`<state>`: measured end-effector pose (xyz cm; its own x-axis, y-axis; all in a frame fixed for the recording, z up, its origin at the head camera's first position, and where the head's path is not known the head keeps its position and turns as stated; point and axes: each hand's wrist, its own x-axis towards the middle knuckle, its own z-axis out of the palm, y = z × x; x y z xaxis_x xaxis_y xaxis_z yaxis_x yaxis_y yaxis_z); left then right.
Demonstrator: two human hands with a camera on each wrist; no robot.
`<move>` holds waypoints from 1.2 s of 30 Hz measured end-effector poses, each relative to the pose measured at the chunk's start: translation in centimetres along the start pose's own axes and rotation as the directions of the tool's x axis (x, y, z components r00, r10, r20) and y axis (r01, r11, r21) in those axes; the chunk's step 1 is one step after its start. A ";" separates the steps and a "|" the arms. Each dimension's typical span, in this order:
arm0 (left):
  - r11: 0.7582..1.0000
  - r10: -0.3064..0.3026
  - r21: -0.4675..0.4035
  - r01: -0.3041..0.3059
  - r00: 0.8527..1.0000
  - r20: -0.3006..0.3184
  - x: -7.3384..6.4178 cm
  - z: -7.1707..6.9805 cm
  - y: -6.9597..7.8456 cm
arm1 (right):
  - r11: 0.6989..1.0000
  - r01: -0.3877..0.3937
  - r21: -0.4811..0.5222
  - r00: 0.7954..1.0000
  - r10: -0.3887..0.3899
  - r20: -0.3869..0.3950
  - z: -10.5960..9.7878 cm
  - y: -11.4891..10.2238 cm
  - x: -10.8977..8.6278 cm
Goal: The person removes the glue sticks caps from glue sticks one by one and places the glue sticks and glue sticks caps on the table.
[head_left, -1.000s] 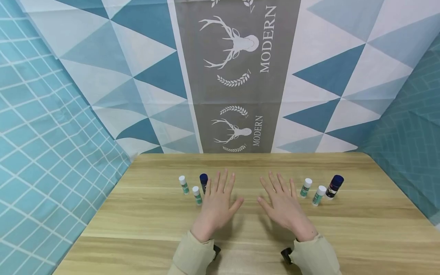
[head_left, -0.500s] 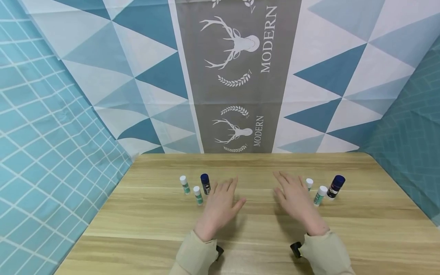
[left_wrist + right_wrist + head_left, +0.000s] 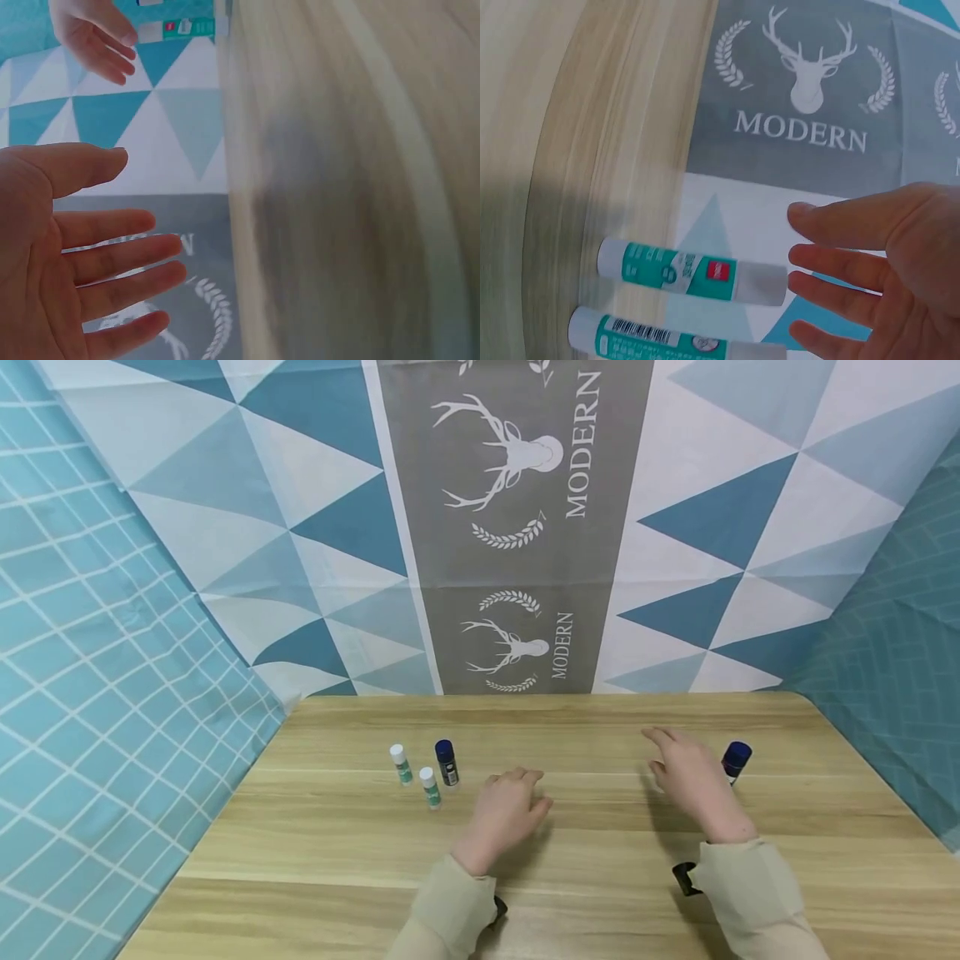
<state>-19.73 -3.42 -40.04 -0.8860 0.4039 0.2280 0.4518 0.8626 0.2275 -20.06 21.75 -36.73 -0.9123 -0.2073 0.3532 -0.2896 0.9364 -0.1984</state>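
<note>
My right hand (image 3: 693, 781) hovers over the right part of the table, fingers loosely extended and holding nothing. Two glue sticks, white-capped with green labels, are hidden under it in the head view. In the right wrist view both stand upright on the wood: one glue stick (image 3: 679, 271) has its cap right by the fingertips, the other glue stick (image 3: 660, 334) is beside it. Behind the right hand, a dark tube with a navy cap (image 3: 737, 755) shows partly. My left hand (image 3: 502, 814) is above the middle of the table, fingers relaxed, nothing in it.
On the left stand two more green-labelled glue sticks, a rear one (image 3: 401, 765) and a front one (image 3: 431, 788), beside a navy-capped dark tube (image 3: 447, 763). The wooden table (image 3: 315, 860) ends at a patterned cloth backdrop (image 3: 517, 527); blue cloth hangs at both sides.
My right hand has moved right, from near the middle to over the right-hand glue sticks, covering them. The left hand has drifted slightly right and toward me, uncovering the left navy-capped tube.
</note>
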 end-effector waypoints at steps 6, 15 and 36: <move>0.999 0.026 -0.047 -0.025 1.000 0.004 0.9 1.0 1.1 | 0.999 -0.046 0.024 0.996 0.044 0.074 0.0 0.8 0.0; 0.997 0.050 -0.061 -0.047 0.998 0.047 2.1 1.8 2.3 | 0.994 -0.092 0.065 0.987 0.083 0.137 0.3 1.3 0.0; 0.994 0.090 -0.064 -0.086 0.994 0.062 4.0 2.2 3.6 | 0.997 -0.071 0.038 0.992 0.067 0.108 1.0 0.8 0.3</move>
<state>-21.84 1.98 -40.38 -0.8466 0.4977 0.1888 0.5320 0.8036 0.2670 -20.87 22.21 -37.67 -0.9554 -0.1738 0.2385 -0.2348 0.9374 -0.2572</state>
